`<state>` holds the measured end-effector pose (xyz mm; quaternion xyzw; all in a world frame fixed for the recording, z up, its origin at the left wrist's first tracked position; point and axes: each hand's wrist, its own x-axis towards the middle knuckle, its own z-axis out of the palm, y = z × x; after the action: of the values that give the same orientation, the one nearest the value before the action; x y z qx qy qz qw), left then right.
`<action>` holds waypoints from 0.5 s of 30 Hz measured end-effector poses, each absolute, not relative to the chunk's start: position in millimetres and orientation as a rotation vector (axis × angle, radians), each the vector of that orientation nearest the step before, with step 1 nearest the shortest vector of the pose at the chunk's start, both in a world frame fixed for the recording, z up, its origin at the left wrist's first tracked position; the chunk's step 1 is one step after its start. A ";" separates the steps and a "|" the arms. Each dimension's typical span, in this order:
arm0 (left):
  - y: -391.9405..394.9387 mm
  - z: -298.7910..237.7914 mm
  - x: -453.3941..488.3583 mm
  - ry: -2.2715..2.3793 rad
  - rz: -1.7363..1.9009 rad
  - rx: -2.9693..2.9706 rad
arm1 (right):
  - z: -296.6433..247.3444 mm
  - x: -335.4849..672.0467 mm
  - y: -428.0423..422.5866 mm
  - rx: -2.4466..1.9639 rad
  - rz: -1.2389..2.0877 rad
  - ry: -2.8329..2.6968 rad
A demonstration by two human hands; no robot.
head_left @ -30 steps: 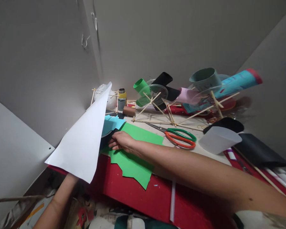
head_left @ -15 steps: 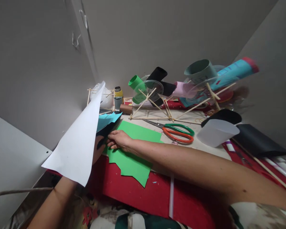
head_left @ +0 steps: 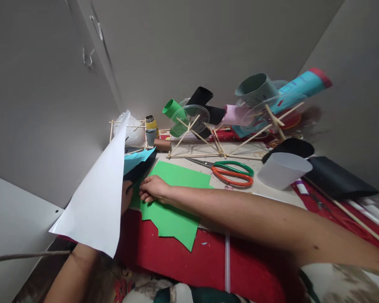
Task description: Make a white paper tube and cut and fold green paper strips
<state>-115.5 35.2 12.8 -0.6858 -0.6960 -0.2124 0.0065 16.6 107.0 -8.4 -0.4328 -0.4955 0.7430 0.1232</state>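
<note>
Right hand, fingers curled, rests on the left edge of the green paper sheet lying flat at the table front; whether it pinches cannot be told. Left hand lies mostly hidden behind the raised white sheet, so its grip is unseen.

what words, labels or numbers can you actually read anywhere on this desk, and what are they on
Nothing here can be read as text.
Marks on the blue roll: dark and red, too blurred to read.
Marks on the grey-green roll: faint, too blurred.
Label on the yellow bottle: too small to read.
</note>
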 end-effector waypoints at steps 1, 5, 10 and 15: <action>34.6 17.1 -115.3 -2.186 -0.644 -2.131 | -8.3 16.7 106.8 -1.270 2.164 -1.434; 31.3 36.5 -114.8 -2.266 -0.496 -2.043 | -10.4 17.9 107.8 -1.302 2.103 -1.362; 31.2 39.9 -117.9 -2.273 -0.545 -1.998 | -13.7 21.2 113.7 -1.316 2.028 -1.291; 33.6 29.8 -122.7 -2.366 -0.658 -1.990 | -13.4 18.6 117.9 -1.307 2.047 -1.278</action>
<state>-122.7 33.6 29.8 -0.6296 -0.7485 -0.2081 -0.0099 18.6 117.9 -13.4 -0.4667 -0.4565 0.7313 0.1973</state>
